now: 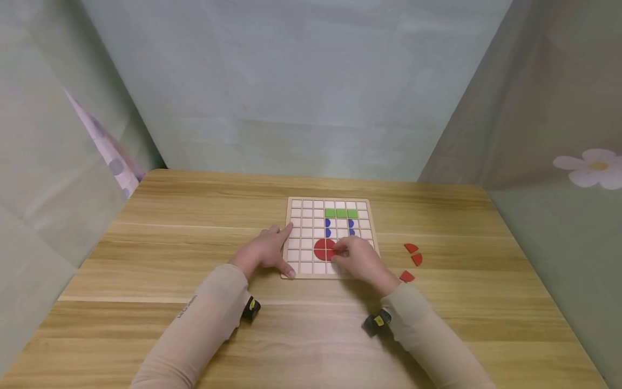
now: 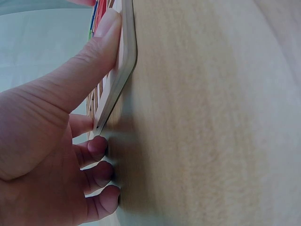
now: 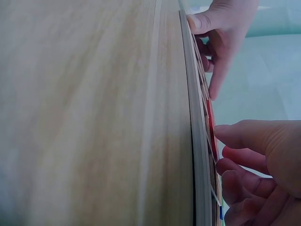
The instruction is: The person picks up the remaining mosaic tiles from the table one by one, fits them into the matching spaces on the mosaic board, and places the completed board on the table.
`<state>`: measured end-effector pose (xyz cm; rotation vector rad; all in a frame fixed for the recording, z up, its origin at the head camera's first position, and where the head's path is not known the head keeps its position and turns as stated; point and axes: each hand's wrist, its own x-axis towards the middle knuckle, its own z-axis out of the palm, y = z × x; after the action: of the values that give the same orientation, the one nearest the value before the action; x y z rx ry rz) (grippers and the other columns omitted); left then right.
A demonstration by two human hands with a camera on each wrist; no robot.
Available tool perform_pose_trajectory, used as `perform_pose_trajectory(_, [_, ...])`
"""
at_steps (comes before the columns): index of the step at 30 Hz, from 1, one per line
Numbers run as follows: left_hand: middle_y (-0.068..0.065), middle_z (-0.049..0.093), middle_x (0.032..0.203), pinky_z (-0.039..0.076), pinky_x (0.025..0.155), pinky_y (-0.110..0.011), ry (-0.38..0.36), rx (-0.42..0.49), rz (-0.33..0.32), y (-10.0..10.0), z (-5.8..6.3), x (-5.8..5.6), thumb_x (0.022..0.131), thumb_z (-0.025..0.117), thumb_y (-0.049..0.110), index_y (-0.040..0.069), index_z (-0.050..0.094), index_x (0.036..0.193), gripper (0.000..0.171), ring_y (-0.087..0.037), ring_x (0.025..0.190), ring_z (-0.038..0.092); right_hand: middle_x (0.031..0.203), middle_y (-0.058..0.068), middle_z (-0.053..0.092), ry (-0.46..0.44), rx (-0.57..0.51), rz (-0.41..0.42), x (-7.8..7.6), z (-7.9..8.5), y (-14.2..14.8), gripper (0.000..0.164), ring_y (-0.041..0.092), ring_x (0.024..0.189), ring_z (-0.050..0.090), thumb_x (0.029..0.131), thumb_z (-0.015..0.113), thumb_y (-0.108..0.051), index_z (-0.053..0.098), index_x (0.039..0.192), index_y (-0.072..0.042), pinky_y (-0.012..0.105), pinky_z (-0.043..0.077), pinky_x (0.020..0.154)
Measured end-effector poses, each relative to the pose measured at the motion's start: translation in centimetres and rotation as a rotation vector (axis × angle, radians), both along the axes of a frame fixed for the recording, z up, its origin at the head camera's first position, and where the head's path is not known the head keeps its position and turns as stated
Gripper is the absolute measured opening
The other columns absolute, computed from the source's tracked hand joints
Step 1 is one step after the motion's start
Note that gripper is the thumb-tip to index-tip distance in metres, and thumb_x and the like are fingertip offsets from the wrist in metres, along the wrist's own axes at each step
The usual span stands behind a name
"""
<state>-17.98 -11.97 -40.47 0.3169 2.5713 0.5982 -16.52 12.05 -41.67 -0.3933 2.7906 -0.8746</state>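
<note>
A framed grid board (image 1: 295, 254) with pale square cells lies flat on the table. Four red quarter-circle pieces form a red circle (image 1: 319, 250) in its lower middle. My right hand (image 1: 362, 262) is over the circle's right side, its thumb and index finger pinching the lower right red quarter-circle piece (image 1: 330, 256). The thumb meets the red in the right wrist view; the palm side hides nearby cells. At the board's left edge, my left hand (image 1: 264, 251) is spread, its thumb (image 2: 106, 30) resting on the frame by the near corner.
A row of green squares (image 1: 342, 213) and two columns of blue half-circles (image 1: 328, 228) fill cells on the board's upper right. Three loose red quarter-circles (image 1: 411, 248) lie on the wooden table (image 1: 311, 335) right of the board. Pale cloth (image 1: 301, 86) hangs behind it.
</note>
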Motion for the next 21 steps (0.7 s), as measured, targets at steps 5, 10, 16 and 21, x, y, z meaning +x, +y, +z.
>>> perform_pose_trajectory(5, [-0.022,0.027,0.148,0.03,0.111,-0.054,-0.006,0.007,0.007,0.0,0.01,0.02,0.053,0.088,0.045,0.015,0.009,0.153,0.131,-0.041,0.136,0.028,0.101,0.002,0.068,-0.015,-0.013,-0.023,-0.23,-0.11,0.17,0.026,0.015,0.086,0.06,0.082,0.072,-0.018,0.07,0.107,-0.012,0.03,0.055,0.076])
perform_pose_trajectory(10, [-0.022,0.027,0.147,0.03,0.11,-0.054,-0.008,0.013,0.012,0.03,0.08,0.02,0.052,0.088,0.046,0.015,0.009,0.153,0.132,-0.04,0.135,0.029,0.105,0.005,0.064,-0.03,-0.002,-0.054,-0.39,0.2,0.3,0.029,0.015,0.082,0.058,0.085,0.069,-0.017,0.068,0.112,-0.01,0.025,0.053,0.068])
perform_pose_trajectory(16, [-0.021,0.03,0.144,0.032,0.109,-0.053,-0.006,0.007,0.011,0.07,0.08,0.01,0.052,0.087,0.046,0.015,0.009,0.153,0.132,-0.038,0.132,0.033,0.108,0.007,0.064,-0.049,0.021,-0.059,-0.5,0.2,0.35,0.028,0.015,0.08,0.058,0.086,0.067,-0.015,0.068,0.113,-0.01,0.024,0.053,0.065])
perform_pose_trajectory(21, [-0.02,0.033,0.142,0.034,0.108,-0.052,-0.007,0.003,0.01,0.1,0.11,0.07,0.052,0.087,0.046,0.016,0.009,0.153,0.132,-0.036,0.129,0.035,0.105,0.007,0.066,-0.044,0.024,-0.037,-0.51,0.13,0.27,0.026,0.015,0.081,0.059,0.086,0.066,-0.012,0.069,0.111,-0.01,0.025,0.054,0.068])
